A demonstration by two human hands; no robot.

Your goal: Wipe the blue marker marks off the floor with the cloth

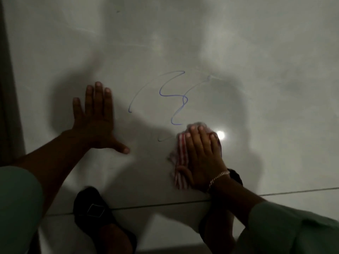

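Observation:
Blue marker marks (180, 99) loop across the glossy grey floor tile (183, 43), with a fainter arc (141, 90) to their left and a short stroke (162, 139) lower down. My right hand (201, 154) lies flat on a red-and-white striped cloth (180, 158), pressing it to the floor just below the lowest loop of the marks. A chain bracelet is on that wrist. My left hand (95, 118) rests flat on the floor left of the marks, fingers spread, holding nothing.
A dark shoe (91, 211) is on the floor near the bottom, by a tile joint (165, 204). A dark wall or door edge (7, 88) runs down the left side. A lamp's reflection (220, 135) glares beside the cloth.

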